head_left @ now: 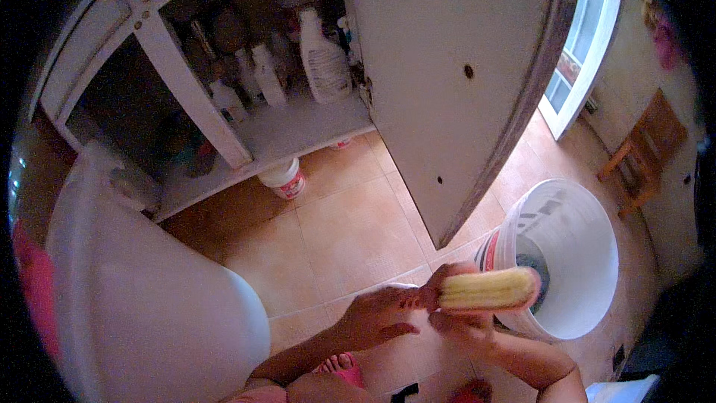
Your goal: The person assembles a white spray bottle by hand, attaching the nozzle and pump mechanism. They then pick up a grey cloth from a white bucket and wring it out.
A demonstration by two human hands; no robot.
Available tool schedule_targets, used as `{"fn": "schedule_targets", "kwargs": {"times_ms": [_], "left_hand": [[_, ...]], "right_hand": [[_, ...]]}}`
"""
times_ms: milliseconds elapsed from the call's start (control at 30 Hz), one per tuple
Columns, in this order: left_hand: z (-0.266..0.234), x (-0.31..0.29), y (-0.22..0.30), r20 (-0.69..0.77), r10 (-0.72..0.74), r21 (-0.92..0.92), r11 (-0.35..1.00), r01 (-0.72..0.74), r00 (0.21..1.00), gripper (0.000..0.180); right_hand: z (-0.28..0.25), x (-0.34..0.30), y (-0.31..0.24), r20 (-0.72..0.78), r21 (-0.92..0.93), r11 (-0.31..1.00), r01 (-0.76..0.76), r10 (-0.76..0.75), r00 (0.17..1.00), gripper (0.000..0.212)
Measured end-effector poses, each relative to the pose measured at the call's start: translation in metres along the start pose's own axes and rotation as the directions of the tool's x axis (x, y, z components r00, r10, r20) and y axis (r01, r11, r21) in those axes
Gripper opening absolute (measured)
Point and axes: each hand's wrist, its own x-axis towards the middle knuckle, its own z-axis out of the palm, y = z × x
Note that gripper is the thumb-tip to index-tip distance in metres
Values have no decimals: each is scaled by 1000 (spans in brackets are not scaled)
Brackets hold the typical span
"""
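A brush (488,289) with pale yellow bristles and a pinkish rim is raised in front of me, bristles facing up. My right hand (466,327) is closed around its left end, fingers showing above and below. Close beside that end is my left hand (377,315), its thumb apart from its stretched fingers. Whether the left fingertips touch the brush is hard to tell. Just behind the brush, a large white bucket (582,254) leans toward me, with something dark at its bottom.
A cabinet door (447,82) hangs open ahead. White bottles (324,60) stand on the cabinet shelf. A small white tub (283,177) sits on the tiled floor (350,224) below. At left is a big pale rounded container (164,291); a wooden stool (645,149) stands far right.
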Motion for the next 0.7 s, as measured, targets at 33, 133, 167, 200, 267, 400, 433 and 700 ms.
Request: {"fn": "schedule_targets", "kwargs": {"times_ms": [33, 133, 167, 200, 267, 400, 433, 700], "left_hand": [[1, -2, -7, 130, -100, 141, 987, 82, 986, 40], [25, -31, -65, -174, 34, 153, 988, -7, 984, 27], [18, -20, -26, -417, 44, 101, 995, -2, 908, 23], [25, -12, -36, -486, -90, -61, 996, 69, 869, 23], [23, -7, -63, -580, -376, -353, 915, 193, 723, 24], [-36, 36, -95, -576, -469, -549, 829, 109, 669, 29], [-58, 44, -105, -545, -484, -549, 823, 145, 685, 32], [-201, 122, -148, -336, -626, -794, 591, 146, 704, 34]], "right_hand": [[6, 4, -4, 107, -220, 974, 57, -34, 994, 43], [35, 27, -28, 348, -602, 770, 212, 14, 937, 60], [38, 26, -30, 276, -637, 755, 157, 34, 960, 63], [40, 26, -31, 204, -666, 739, 100, 51, 978, 65], [45, 28, -31, 204, -687, 715, 127, 22, 979, 57], [24, 22, -21, 262, -703, 706, 88, 142, 954, 51], [22, 18, -23, 235, -715, 697, 58, 162, 958, 51], [1, 19, -9, -83, -743, 666, 73, -201, 976, 50]]}}
